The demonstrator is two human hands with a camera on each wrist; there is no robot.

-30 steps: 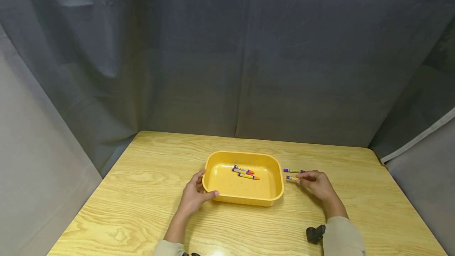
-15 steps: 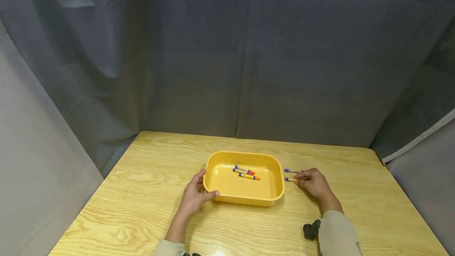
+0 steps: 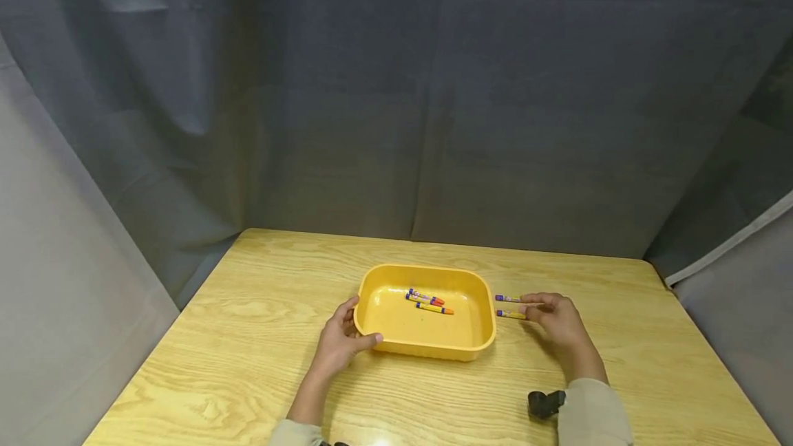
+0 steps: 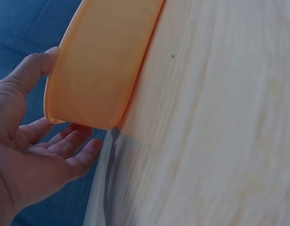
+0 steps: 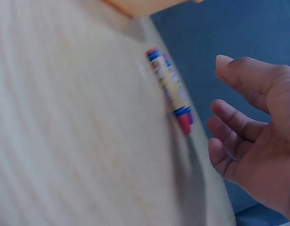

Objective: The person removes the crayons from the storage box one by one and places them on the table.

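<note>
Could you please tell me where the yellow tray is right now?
In the head view, the yellow tray sits on the wooden table, its left end held by the left hand and two crayons beside its right end.

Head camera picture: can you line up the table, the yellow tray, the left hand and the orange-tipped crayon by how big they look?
1. Table
2. Yellow tray
3. Left hand
4. Orange-tipped crayon
</note>
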